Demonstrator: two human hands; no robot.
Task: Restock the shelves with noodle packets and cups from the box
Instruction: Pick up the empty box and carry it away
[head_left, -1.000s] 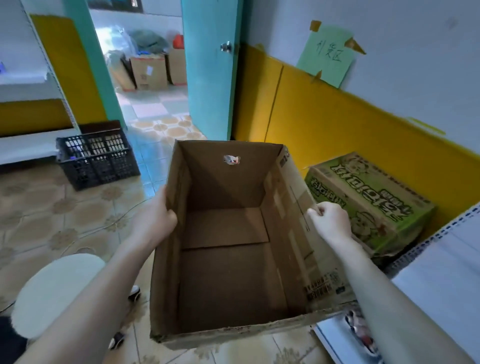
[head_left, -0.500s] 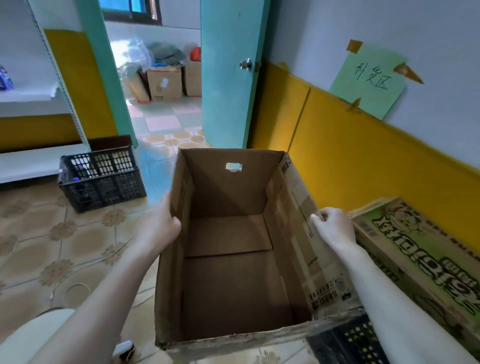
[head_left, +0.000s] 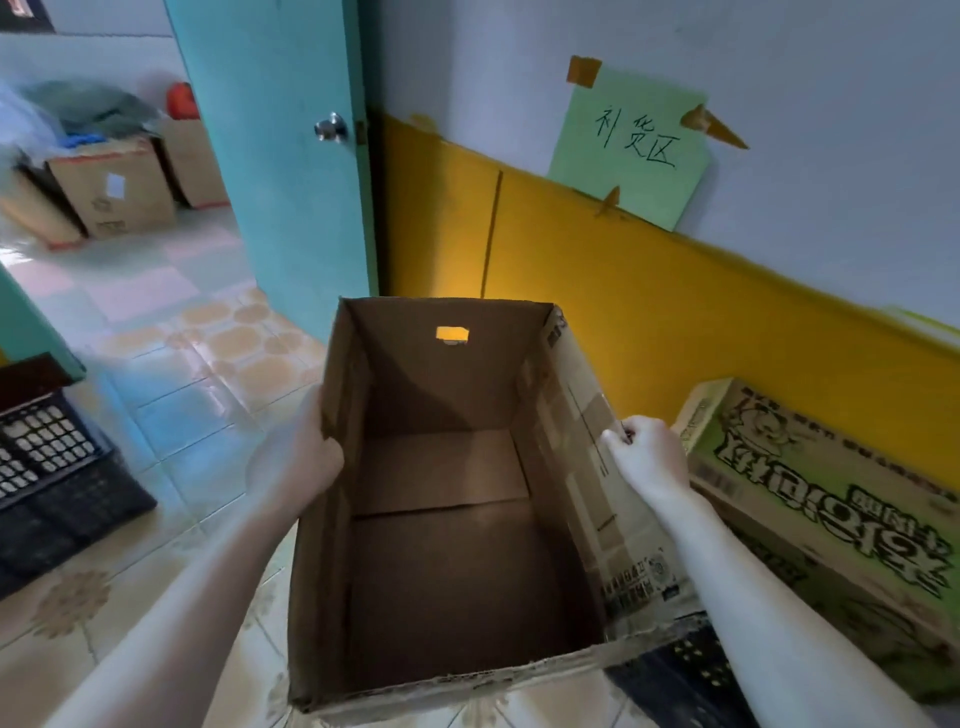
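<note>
A brown cardboard box (head_left: 576, 467) fills the middle of the view, held up in front of me with its open top toward the camera. Nothing lies inside it; I see only its bare bottom flaps and a handle hole in the far wall. My left hand (head_left: 298, 457) grips the box's left wall from outside. On the right wall, my right hand (head_left: 647, 454) is closed over the rim. No noodle packets or cups are in view.
A green printed carton (head_left: 831, 499) lies on the floor at the right, against the yellow-and-white wall. A black plastic crate (head_left: 52, 493) sits at the left. An open teal door (head_left: 291, 171) leads to a room with more cardboard boxes (head_left: 114, 192). A green paper sign (head_left: 631, 148) is taped to the wall.
The view has swung to the right and closer to the wall and door. The white stool and left shelves have left the frame. Both hands keep the same grip on the box.
</note>
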